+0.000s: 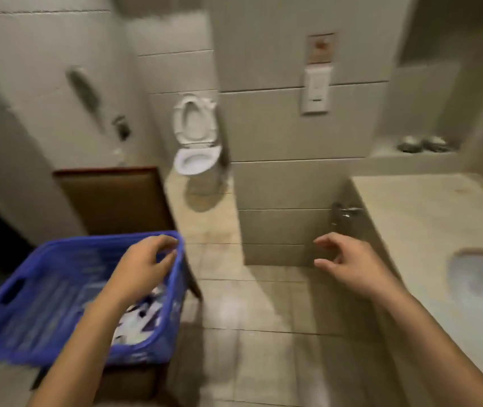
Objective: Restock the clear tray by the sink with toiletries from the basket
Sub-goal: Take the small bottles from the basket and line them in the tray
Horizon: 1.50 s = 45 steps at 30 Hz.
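Observation:
A blue plastic basket (14, 292) stands at the lower left on a brown chair, with white and dark toiletry packets (143, 315) in its right end. My left hand (143, 265) hovers over the basket's far right corner, fingers loosely curled, holding nothing. My right hand (349, 261) hangs in the air above the floor, left of the counter, fingers relaxed and empty. The sink basin (481, 277) shows at the right edge, set in the beige counter (428, 212). No clear tray is in view. The picture is blurred by motion.
A white toilet (196, 136) with its lid up stands at the back centre. A brown chair back (114, 198) rises behind the basket. A tiled half wall (281, 183) adjoins the counter. Two grey objects (422, 143) lie on a ledge at the right.

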Available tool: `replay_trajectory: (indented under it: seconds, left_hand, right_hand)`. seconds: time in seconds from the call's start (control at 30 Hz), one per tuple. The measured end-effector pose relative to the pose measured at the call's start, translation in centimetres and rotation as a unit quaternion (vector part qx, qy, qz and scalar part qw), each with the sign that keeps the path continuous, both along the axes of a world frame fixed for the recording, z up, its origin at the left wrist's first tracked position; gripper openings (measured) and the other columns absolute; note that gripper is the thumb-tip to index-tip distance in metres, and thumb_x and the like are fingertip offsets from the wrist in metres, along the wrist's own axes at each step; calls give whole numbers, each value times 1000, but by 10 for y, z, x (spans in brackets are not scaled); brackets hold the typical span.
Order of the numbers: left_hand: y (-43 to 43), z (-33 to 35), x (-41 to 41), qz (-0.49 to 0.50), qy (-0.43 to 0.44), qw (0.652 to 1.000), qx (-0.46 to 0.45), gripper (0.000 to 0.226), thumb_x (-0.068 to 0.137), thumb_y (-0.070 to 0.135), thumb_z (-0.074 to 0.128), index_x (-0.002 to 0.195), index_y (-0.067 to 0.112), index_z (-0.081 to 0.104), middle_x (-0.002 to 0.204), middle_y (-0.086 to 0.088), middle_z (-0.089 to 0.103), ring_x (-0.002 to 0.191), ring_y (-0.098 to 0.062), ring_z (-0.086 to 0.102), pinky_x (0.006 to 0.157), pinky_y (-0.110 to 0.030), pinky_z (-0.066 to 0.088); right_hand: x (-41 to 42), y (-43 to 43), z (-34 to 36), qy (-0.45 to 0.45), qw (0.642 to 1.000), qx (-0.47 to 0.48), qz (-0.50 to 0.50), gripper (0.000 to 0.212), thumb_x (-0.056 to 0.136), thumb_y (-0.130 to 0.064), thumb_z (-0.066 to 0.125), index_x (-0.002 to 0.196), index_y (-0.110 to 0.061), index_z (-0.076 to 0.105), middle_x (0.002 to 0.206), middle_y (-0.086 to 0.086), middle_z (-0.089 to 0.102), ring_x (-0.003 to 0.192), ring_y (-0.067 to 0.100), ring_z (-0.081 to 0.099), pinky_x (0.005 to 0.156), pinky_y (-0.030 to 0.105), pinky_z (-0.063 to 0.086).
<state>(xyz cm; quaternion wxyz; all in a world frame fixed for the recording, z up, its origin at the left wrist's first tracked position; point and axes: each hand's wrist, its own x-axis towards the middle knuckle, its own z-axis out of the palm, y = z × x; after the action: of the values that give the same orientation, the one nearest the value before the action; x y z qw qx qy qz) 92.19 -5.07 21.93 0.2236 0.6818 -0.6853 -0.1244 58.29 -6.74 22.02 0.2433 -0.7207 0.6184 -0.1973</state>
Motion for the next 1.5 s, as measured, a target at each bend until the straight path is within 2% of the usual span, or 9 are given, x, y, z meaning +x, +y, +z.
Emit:
replay_trajectory:
  seconds: [0.23,0.47,0.8,1.03,1.17,1.27,1.37,1.43,1.5]
  left_hand:
    - [106,-13,142,222,32,974,24,20,91,19,57,110,17,64,104,3,65,100,-11,60,83,-21,40]
    - [140,-45,193,294,86,949,77,22,93,22,55,113,20,62,104,12,59,97,-4,56,81,-17,39]
    - [45,-92,292,316,131,917,206,29,95,23,51,122,14,57,121,-1,62,110,-14,57,93,-26,44]
    - [-26,-178,352,306,164,862,369,36,97,28,47,129,12,49,126,-8,58,112,-24,56,90,-31,45]
    - [-40,-241,361,311,221,810,446,27,96,25,48,118,11,56,117,-11,58,109,-27,56,82,-28,42]
    - [-42,-281,361,345,332,739,474,15,97,19,47,105,8,53,97,-12,55,74,-23,53,65,-28,39]
    - [-50,-324,361,410,410,670,464,19,97,17,44,112,6,46,84,-9,52,58,-18,44,55,-29,35]
    - [-57,-351,358,460,446,618,456,33,97,17,43,127,6,38,83,-6,48,60,-17,44,51,-27,34]
    - [-65,-379,354,496,472,573,451,47,94,20,47,136,4,32,98,-10,53,77,-23,54,60,-30,46]
  right_hand:
    - [191,-20,7,24,976,3,215,36,83,-25,68,118,-23,59,114,-5,63,82,11,54,79,24,41]
    - [300,-48,-7,50,942,7,331,39,85,-22,67,123,-21,56,118,-2,61,79,10,50,74,21,35]
    - [426,-167,-17,64,912,9,406,41,83,-22,69,122,-19,57,109,-1,61,69,10,50,77,21,36]
    - [503,-235,-78,85,901,99,413,39,83,-17,69,120,-14,56,93,-4,55,58,7,48,69,24,39]
    - [533,-237,-138,128,879,202,413,34,88,-18,64,120,-16,52,89,-7,53,72,11,50,73,28,40]
    - [549,-231,-182,158,867,241,407,37,90,-17,61,126,-14,52,95,-4,56,86,14,53,73,23,36]
    - [564,-225,-236,201,854,266,399,37,92,-15,55,129,-10,50,116,8,61,99,25,58,72,27,38]
    - [573,-224,-270,223,846,284,392,33,92,-15,55,124,-7,53,119,13,61,102,29,57,71,28,37]
    - [583,-224,-306,226,847,316,362,35,91,-16,57,125,-8,53,121,14,60,106,30,57,73,27,36]
